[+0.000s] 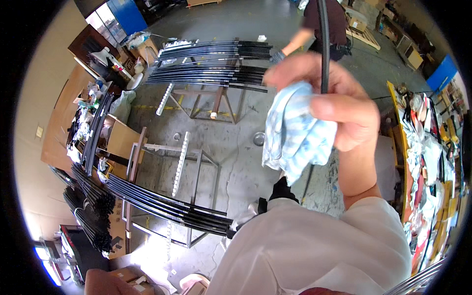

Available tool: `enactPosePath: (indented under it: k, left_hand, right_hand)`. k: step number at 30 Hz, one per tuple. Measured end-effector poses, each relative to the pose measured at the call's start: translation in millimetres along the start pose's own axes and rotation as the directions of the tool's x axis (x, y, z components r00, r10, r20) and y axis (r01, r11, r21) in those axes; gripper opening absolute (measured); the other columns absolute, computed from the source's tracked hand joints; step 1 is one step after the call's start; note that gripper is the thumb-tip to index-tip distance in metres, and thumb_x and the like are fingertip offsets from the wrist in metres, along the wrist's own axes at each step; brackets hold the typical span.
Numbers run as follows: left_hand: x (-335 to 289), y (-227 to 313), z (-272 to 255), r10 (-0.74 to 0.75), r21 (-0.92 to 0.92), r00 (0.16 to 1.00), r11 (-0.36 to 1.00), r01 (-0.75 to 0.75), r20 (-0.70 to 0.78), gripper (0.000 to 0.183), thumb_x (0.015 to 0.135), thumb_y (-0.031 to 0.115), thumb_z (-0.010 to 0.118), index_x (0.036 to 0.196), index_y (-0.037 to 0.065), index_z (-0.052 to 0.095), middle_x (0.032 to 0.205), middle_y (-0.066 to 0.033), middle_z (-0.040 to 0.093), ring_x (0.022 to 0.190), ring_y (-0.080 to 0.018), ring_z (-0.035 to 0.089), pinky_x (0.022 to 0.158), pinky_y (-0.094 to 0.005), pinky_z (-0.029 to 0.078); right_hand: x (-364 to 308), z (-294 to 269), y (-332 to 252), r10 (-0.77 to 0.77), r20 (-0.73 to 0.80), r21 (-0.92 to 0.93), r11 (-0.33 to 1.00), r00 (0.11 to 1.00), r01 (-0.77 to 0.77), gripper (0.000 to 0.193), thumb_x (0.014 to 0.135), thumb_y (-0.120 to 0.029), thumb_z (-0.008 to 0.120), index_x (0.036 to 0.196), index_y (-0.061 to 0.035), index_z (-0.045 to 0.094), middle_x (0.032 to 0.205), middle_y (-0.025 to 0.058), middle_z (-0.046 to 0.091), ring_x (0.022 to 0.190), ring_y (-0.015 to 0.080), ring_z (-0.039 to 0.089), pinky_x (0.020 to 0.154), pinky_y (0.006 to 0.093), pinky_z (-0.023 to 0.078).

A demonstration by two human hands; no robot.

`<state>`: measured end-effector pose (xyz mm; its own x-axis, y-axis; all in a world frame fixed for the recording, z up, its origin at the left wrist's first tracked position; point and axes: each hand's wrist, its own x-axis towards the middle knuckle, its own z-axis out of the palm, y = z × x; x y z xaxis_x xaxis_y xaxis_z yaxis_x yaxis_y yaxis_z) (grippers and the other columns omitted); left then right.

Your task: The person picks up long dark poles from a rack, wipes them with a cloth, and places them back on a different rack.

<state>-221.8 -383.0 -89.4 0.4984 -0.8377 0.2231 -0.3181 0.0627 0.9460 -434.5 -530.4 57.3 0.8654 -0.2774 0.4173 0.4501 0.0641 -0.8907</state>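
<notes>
My right hand (351, 110) is raised at the right of centre, closed round a crumpled light-blue and white checked cloth (297, 132). A thin black rod (323, 39) runs up from between its thumb and fingers to the top edge. Below the cloth, a thin dark length hangs toward the floor. At the lower left a bit of bare skin shows, perhaps my left arm; my left hand is not in view. Left of my white shirt, several black rods (167, 204) lie side by side with their near ends close to my body.
Across a metal stand (228, 101) at the back lie more black rods (206, 73). A co-worker in a dark top (334, 24) reaches a gloved hand (277, 55) to their ends. White notched strips (181, 164) top the stands. A cluttered yellow-edged rack (408, 162) stands right.
</notes>
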Motion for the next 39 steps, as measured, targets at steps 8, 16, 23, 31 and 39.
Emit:
enactPosePath:
  k: [8,16,23,31,39]
  left_hand:
    - [6,8,11,0.017,0.000,0.999,1.000,-0.017,0.043,0.048,0.086,0.033,0.052,0.118,-0.002,0.044,0.120,-0.0172,0.049,0.119,-0.0299,0.042,0.098,-0.0379,0.036]
    - [8,-1,17,-0.008,0.020,0.999,1.000,0.008,0.041,0.045,0.086,0.031,0.052,0.116,-0.001,0.045,0.119,-0.0166,0.050,0.119,-0.0295,0.042,0.098,-0.0379,0.037]
    - [8,-1,25,-0.066,0.011,0.997,0.998,0.066,0.040,0.042,0.086,0.029,0.052,0.114,-0.001,0.047,0.118,-0.0161,0.051,0.118,-0.0292,0.043,0.098,-0.0378,0.037]
    - [20,-2,36,-0.006,0.010,0.997,1.000,0.005,0.074,0.039,0.086,0.027,0.053,0.113,-0.001,0.048,0.117,-0.0155,0.052,0.117,-0.0288,0.044,0.097,-0.0377,0.038]
    - [-9,0,24,-0.005,0.023,0.999,1.000,0.005,0.043,0.036,0.086,0.025,0.053,0.111,-0.001,0.050,0.115,-0.0149,0.053,0.117,-0.0285,0.045,0.097,-0.0376,0.039]
  right_hand:
    - [-19,36,-1,-0.411,-0.034,-0.359,0.856,0.911,0.372,0.056,0.074,-0.022,0.063,0.116,0.0119,0.048,0.100,0.0197,0.060,0.073,0.0164,0.060,0.066,0.0244,0.048]
    - [-26,34,22,-0.396,0.012,-0.353,0.858,0.918,0.374,0.056,0.074,-0.021,0.064,0.116,0.0114,0.047,0.098,0.0180,0.060,0.072,0.0144,0.059,0.065,0.0230,0.047]
    - [-35,25,27,-0.318,0.035,-0.319,0.895,0.947,0.313,0.056,0.074,-0.020,0.064,0.117,0.0109,0.047,0.097,0.0165,0.060,0.071,0.0128,0.058,0.063,0.0218,0.046]
    - [-36,12,23,-0.337,0.012,-0.334,0.886,0.941,0.322,0.056,0.074,-0.019,0.065,0.118,0.0104,0.046,0.096,0.0148,0.060,0.069,0.0108,0.057,0.062,0.0204,0.045]
    - [-43,24,26,-0.323,0.058,-0.296,0.898,0.945,0.325,0.056,0.075,-0.019,0.065,0.118,0.0099,0.046,0.094,0.0130,0.061,0.068,0.0089,0.056,0.061,0.0191,0.044]
